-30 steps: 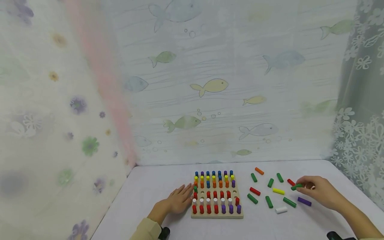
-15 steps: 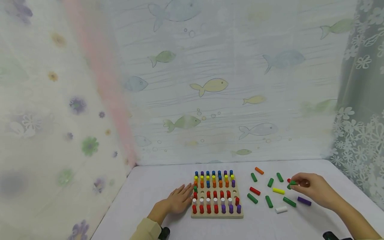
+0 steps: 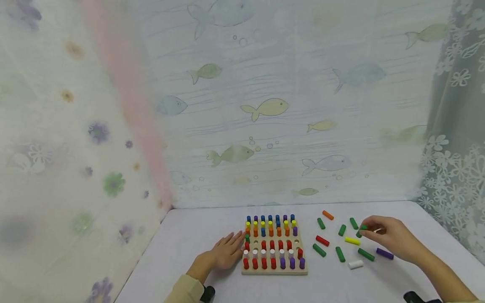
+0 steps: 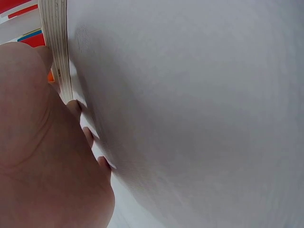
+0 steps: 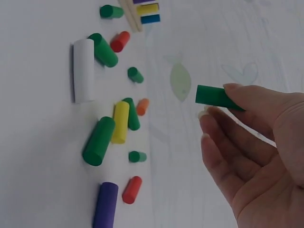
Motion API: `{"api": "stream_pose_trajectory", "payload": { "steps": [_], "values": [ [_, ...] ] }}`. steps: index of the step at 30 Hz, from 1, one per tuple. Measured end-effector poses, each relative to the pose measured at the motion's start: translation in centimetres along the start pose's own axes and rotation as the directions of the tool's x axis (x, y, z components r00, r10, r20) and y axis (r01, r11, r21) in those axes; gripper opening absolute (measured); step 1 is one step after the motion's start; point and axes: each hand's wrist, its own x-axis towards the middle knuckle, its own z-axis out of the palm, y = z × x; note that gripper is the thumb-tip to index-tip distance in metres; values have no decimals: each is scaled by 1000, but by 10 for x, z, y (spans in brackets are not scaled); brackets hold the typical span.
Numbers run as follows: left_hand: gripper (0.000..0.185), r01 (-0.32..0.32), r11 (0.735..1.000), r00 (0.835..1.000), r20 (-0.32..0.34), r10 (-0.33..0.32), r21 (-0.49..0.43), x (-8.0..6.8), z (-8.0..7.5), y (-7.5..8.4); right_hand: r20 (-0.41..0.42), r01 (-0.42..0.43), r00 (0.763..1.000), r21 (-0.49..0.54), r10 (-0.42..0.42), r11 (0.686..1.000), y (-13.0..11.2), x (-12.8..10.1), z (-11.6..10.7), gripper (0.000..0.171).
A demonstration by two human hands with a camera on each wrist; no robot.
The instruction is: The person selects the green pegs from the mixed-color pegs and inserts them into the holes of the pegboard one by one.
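Note:
My right hand (image 3: 392, 235) pinches a green peg (image 5: 213, 96) between thumb and fingers, raised over the loose pegs on the right side of the table. The left hand (image 3: 226, 252) lies with extended fingers along the left edge of a wooden pegboard (image 3: 274, 272); in the left wrist view its fingers touch the board's side (image 4: 58, 52). Rows of coloured pegs stand upright in the board: blue, yellow, orange, red, white and purple. One green peg (image 3: 247, 238) stands at the left end of a row whose other holes show bare wood.
Loose pegs lie scattered right of the board: several green ones (image 3: 340, 254), a yellow peg (image 3: 352, 241), a white peg (image 3: 355, 264), a purple peg (image 3: 385, 253), an orange peg (image 3: 328, 215) and red ones (image 3: 322, 240). A fish-patterned curtain (image 3: 265, 168) hangs behind the table.
My right hand has moved left with the green peg, which has turned from nearly level to a steeper tilt. The hand now covers the far red peg. The left hand stays in place.

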Motion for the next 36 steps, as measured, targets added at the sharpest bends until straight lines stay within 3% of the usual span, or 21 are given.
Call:
{"api": "stream_pose_trajectory", "payload": {
  "steps": [12, 24, 36],
  "values": [
    [60, -17, 1000, 1000, -10, 17, -6, -1, 1, 0, 27, 32, 999, 153, -37, 988, -13, 1, 5, 25],
    [60, -11, 1000, 1000, -6, 11, -4, -2, -2, 1, 24, 39, 999, 171, -44, 985, -27, 3, 10, 31],
    [61, -4, 1000, 1000, -7, 4, -5, -2, 0, 1, 40, 86, 994, 238, -98, 967, -35, 8, 19, 26]
  ]
}}
